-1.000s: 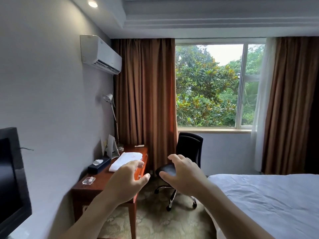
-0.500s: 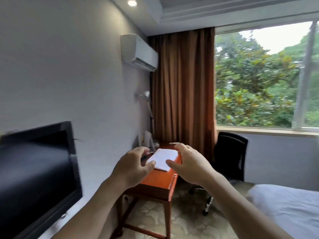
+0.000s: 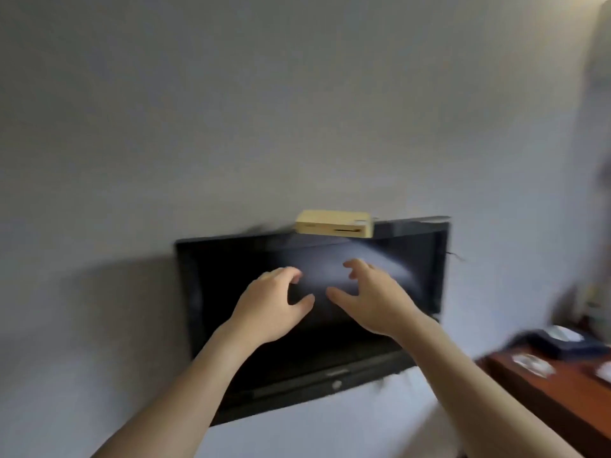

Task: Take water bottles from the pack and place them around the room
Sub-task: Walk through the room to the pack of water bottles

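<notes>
No water bottle and no pack show in the head view. My left hand point(image 3: 272, 304) and my right hand point(image 3: 373, 299) are both held out in front of me at chest height, a short gap between them. Each has its fingers curled and apart, and neither holds anything. Both hands hang in front of the dark screen of a wall-mounted television point(image 3: 215, 292). The picture is blurred by motion.
A pale yellow box point(image 3: 334, 223) sits on top of the television. At the lower right is the corner of a wooden desk point(image 3: 549, 388) with a dark tissue box point(image 3: 562, 342) and a small clear item point(image 3: 532, 363). Grey wall fills the remainder.
My view has swung left, from the window, chair and bed to the wall with the television. My hands stay raised and empty, in much the same pose.
</notes>
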The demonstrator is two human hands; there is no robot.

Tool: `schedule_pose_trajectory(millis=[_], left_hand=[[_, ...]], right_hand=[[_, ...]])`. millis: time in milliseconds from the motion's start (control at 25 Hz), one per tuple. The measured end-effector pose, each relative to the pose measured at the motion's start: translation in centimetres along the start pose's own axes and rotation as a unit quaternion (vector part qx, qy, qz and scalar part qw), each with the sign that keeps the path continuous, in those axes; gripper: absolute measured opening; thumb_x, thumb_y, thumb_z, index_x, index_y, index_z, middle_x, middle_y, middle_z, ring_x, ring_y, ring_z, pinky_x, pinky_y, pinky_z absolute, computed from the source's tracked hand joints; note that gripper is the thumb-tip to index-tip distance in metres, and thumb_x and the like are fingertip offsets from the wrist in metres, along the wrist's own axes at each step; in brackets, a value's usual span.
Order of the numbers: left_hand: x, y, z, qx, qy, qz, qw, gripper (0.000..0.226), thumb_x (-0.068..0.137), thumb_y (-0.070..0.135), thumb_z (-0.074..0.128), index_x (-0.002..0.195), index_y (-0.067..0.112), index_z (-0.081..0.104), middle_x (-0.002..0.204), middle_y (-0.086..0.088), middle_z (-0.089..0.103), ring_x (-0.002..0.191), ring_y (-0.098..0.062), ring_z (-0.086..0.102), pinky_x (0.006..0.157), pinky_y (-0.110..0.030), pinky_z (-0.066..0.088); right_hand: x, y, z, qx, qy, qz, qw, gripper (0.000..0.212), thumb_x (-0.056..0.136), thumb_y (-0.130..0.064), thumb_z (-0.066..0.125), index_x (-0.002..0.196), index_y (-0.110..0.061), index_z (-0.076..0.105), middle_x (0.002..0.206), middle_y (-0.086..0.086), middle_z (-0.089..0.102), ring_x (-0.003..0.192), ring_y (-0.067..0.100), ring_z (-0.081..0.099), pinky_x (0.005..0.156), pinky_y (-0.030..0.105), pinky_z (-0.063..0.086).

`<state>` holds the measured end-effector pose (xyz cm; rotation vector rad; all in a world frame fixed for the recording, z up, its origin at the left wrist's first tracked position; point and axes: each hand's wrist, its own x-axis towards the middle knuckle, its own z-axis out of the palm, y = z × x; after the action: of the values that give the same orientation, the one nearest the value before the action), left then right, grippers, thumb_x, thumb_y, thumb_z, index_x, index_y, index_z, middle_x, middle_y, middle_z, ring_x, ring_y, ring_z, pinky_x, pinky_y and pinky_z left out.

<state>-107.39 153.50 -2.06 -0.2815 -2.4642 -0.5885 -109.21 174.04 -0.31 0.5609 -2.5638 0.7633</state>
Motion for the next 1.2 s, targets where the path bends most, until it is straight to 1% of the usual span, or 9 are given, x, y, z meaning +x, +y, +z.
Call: schedule_pose_trajectory(millis=[120, 240, 320, 440, 560, 720, 920, 1040, 1200], left_hand=[[-3.0, -6.9, -5.8, 0.058, 0.040, -0.083, 0.994, 0.055, 0.087, 0.054, 0.062, 0.133, 0.025, 0.056, 0.128, 0.012, 0.062, 0.119, -0.013, 0.057, 0.094, -0.030, 0.047], [-6.7, -11.2, -11.4, 0.116, 0.075, -0.162, 0.977, 0.056, 0.085, 0.053, 0.062, 0.132, 0.023, 0.057, 0.130, 0.009, 0.063, 0.120, -0.015, 0.058, 0.093, -0.028, 0.046], [-9.5, -12.9, -14.6, 0.148, 0.114, -0.211, 0.959, 0.055, 0.085, 0.051, 0.065, 0.131, 0.021, 0.059, 0.129, 0.005, 0.064, 0.119, -0.017, 0.059, 0.096, -0.031, 0.047], [-14.4, -13.2, -18.5, 0.195, 0.155, -0.284, 0.926, 0.053, 0.085, 0.049, 0.066, 0.130, 0.021, 0.059, 0.126, 0.008, 0.064, 0.119, -0.015, 0.058, 0.098, -0.031, 0.045], [-19.3, -11.8, -22.0, 0.242, 0.184, -0.360, 0.882, 0.053, 0.085, 0.050, 0.065, 0.130, 0.023, 0.058, 0.127, 0.010, 0.063, 0.120, -0.014, 0.057, 0.099, -0.032, 0.045], [-27.6, -8.1, -25.8, 0.307, 0.216, -0.441, 0.815, 0.052, 0.086, 0.050, 0.064, 0.129, 0.021, 0.059, 0.127, 0.006, 0.064, 0.118, -0.016, 0.058, 0.100, -0.037, 0.047], [-38.7, -1.9, -30.6, 0.362, 0.239, -0.542, 0.720, 0.056, 0.086, 0.055, 0.060, 0.133, 0.025, 0.056, 0.130, 0.010, 0.061, 0.120, -0.013, 0.057, 0.093, -0.031, 0.047], [-43.9, 1.3, -33.5, 0.377, 0.267, -0.555, 0.692, 0.058, 0.084, 0.055, 0.060, 0.133, 0.023, 0.056, 0.130, 0.008, 0.062, 0.119, -0.014, 0.057, 0.095, -0.033, 0.048], [-50.3, 5.0, -37.4, 0.396, 0.289, -0.573, 0.657, 0.059, 0.084, 0.055, 0.061, 0.133, 0.022, 0.056, 0.133, 0.006, 0.062, 0.121, -0.014, 0.057, 0.097, -0.031, 0.046]], right_hand=[[3.5, -7.7, 6.3, 0.065, -0.044, -0.098, 0.992, 0.073, 0.086, -0.063, 0.056, 0.145, -0.023, 0.041, 0.137, 0.000, 0.056, 0.119, 0.020, 0.056, 0.084, 0.030, 0.044], [5.0, -14.6, 10.8, 0.105, -0.091, -0.175, 0.975, 0.075, 0.086, -0.062, 0.057, 0.145, -0.019, 0.041, 0.137, 0.003, 0.056, 0.121, 0.023, 0.056, 0.093, 0.036, 0.049], [5.4, -18.7, 12.9, 0.135, -0.117, -0.230, 0.957, 0.074, 0.086, -0.062, 0.056, 0.143, -0.017, 0.042, 0.136, 0.005, 0.056, 0.122, 0.025, 0.055, 0.095, 0.038, 0.048], [4.8, -24.2, 15.2, 0.183, -0.167, -0.305, 0.920, 0.072, 0.087, -0.060, 0.056, 0.143, -0.017, 0.042, 0.140, 0.004, 0.054, 0.125, 0.025, 0.053, 0.096, 0.035, 0.044], [2.4, -29.5, 16.2, 0.240, -0.217, -0.375, 0.869, 0.073, 0.086, -0.061, 0.055, 0.144, -0.020, 0.041, 0.141, 0.002, 0.054, 0.124, 0.023, 0.054, 0.092, 0.034, 0.044], [-3.1, -36.0, 16.8, 0.303, -0.262, -0.468, 0.788, 0.073, 0.085, -0.060, 0.057, 0.144, -0.020, 0.042, 0.140, 0.004, 0.054, 0.125, 0.023, 0.053, 0.096, 0.038, 0.046], [-13.2, -43.0, 15.8, 0.350, -0.319, -0.539, 0.697, 0.073, 0.085, -0.061, 0.056, 0.144, -0.021, 0.042, 0.140, 0.001, 0.054, 0.124, 0.021, 0.053, 0.095, 0.036, 0.047], [-18.9, -47.3, 14.7, 0.369, -0.331, -0.575, 0.651, 0.072, 0.086, -0.061, 0.057, 0.144, -0.022, 0.041, 0.136, 0.000, 0.055, 0.121, 0.021, 0.054, 0.089, 0.032, 0.043], [-25.9, -52.4, 12.9, 0.369, -0.341, -0.615, 0.608, 0.071, 0.087, -0.062, 0.055, 0.145, -0.024, 0.040, 0.137, 0.000, 0.054, 0.121, 0.020, 0.054, 0.095, 0.036, 0.046]])
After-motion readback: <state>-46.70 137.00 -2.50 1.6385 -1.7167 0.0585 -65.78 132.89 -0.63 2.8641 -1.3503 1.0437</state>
